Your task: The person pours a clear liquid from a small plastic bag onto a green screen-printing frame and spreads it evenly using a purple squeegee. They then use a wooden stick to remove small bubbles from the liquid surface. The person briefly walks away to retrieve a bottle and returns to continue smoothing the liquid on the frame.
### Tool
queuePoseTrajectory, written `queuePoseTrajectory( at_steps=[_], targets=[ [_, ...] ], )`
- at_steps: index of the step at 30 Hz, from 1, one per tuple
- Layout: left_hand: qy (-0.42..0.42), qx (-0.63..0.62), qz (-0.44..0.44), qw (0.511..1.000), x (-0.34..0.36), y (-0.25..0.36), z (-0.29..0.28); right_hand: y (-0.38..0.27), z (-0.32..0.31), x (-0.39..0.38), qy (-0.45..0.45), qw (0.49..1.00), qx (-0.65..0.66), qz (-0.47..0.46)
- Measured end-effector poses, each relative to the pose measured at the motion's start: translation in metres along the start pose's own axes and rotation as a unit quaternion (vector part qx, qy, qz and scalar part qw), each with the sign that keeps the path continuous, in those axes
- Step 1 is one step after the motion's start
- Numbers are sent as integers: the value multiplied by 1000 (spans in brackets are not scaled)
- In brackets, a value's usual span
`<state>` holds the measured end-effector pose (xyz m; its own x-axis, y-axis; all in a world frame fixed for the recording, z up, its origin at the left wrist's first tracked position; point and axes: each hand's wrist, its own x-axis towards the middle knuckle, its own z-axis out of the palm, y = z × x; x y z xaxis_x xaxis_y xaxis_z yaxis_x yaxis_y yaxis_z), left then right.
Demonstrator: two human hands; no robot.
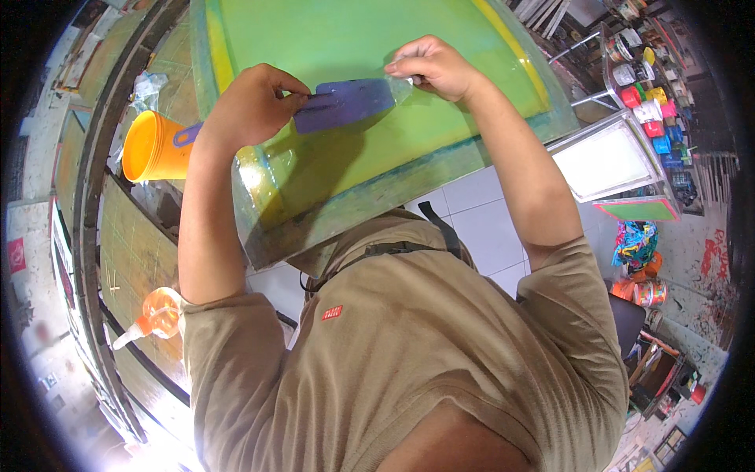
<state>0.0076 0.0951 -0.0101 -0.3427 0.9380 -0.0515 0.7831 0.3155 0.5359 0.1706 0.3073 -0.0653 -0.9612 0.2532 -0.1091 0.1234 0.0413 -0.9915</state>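
My left hand (255,106) is closed on a purple plastic spatula (342,106), its holed handle sticking out past my wrist toward an orange cup (148,149). The broad blade lies level above a green screen-like panel (385,31) with yellow edges. At the blade's far right end, my right hand (432,67) is closed, pinching a small clear, crumpled piece, perhaps film or tape, against or beside it. Whether those fingers also touch the blade is hard to tell.
A white framed screen (602,161) and many coloured paint tubs (653,110) stand to the right. A spray bottle (163,313) with orange liquid rests on a stained board (134,252) at left. A tiled floor (487,220) shows below the panel.
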Motion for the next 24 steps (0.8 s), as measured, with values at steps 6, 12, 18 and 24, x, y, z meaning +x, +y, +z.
queuePoseTrajectory(
  at_steps=[6,12,18,24],
  targets=[
    [13,11,-41,999,-23,-17,-24,6,-3,3,5,1000,-5,1],
    [23,-48,-176,983,-84,-42,-40,10,-5,4,11,1000,4,11],
    [88,-134,-220,962,-136,-62,-43,10,-8,3,-7,999,38,12],
    [62,-91,-215,970,-128,-60,-39,11,-7,4,-4,999,47,4]
  ],
)
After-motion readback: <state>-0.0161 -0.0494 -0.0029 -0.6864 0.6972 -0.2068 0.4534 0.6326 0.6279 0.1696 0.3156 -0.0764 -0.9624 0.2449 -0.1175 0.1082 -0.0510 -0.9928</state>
